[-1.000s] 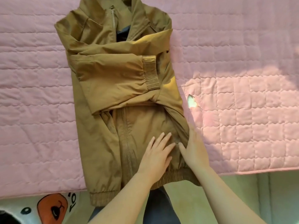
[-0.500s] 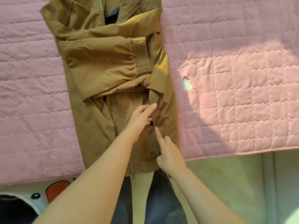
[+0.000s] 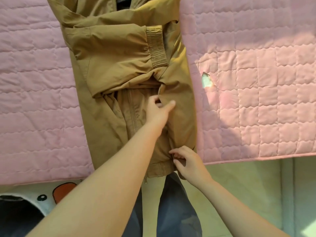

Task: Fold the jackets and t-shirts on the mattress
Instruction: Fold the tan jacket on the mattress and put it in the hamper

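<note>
The left hand [image 3: 158,109] was pinched on the inward-folded side panel of the brown jacket [image 3: 106,69], near mid-frame. The right hand [image 3: 189,162], at 5 o'clock from it, was curled on the same panel's edge at the ribbed hem [image 3: 159,167]. The jacket lay on the pink mattress [image 3: 256,108], collar toward 12 o'clock. The sleeves were folded across the chest, one cuff [image 3: 155,47] uppermost. The hem-to-collar fold was judged outstanding. No t-shirts were visible.

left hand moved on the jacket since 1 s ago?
Yes. The left hand has gone up the jacket, from just above the hem band to just below the folded sleeve, where it pinches the folded side edge.
</note>
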### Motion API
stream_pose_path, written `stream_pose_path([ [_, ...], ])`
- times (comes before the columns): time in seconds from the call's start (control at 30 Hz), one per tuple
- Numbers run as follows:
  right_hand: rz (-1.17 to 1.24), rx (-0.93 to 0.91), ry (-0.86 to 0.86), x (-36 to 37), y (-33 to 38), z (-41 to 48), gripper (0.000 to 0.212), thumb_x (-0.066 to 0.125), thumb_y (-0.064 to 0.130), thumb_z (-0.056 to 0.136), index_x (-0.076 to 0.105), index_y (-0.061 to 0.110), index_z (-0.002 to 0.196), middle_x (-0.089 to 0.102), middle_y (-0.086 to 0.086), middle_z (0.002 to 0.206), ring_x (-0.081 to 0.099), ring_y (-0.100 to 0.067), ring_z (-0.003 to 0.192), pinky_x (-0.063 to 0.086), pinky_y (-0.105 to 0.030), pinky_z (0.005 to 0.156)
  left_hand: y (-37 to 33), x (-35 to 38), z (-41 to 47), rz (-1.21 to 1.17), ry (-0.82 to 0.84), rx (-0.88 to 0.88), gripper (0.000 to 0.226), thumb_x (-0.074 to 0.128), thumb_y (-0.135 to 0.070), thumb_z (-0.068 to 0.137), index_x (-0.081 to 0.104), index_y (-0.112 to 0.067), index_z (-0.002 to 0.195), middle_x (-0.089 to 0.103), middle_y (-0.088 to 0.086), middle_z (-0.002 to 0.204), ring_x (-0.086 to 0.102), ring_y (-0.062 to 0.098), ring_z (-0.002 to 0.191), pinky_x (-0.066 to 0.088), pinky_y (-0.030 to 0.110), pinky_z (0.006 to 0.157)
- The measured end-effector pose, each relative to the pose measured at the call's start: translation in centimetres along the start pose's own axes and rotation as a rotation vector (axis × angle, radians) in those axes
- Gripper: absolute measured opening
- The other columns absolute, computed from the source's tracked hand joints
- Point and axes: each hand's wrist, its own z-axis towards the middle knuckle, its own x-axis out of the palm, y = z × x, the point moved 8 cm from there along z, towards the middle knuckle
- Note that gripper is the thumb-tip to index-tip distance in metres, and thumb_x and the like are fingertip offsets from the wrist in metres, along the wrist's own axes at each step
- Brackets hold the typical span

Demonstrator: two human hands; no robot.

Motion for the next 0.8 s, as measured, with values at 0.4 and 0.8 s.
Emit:
stream_pose_path([
  [0.4,-0.175,-0.040,-0.204,-1.7,0.5,-4.4,0.086,0.085,0.026,0.067,0.040,0.028,0.141,0.044,0.006,0.128,0.046,-0.010,0.116,0.041,-0.025,0.101,8.5,-0.2,-6.6,0.322,0.293,-0.075,0.022,0.048,-0.026,0.100,0.059,-0.020,0.118,0.066,-0.005,0.114,0.060,0.012,0.107,0.047,0.032,0.097],
  [0.8,-0.467,-0.179,-0.280,-3.0,3.1,-2.3,0.028,0.049,0.027,0.094,0.068,0.020,0.114,0.055,-0.001,0.130,0.048,-0.025,0.124,0.040,-0.040,0.100,10.1,-3.5,-9.2,0.959,0.300,0.049,0.029,0.052,-0.048,0.094,0.058,-0.020,0.089,0.068,-0.004,0.077,0.065,0.016,0.074,0.055,0.041,0.074],
])
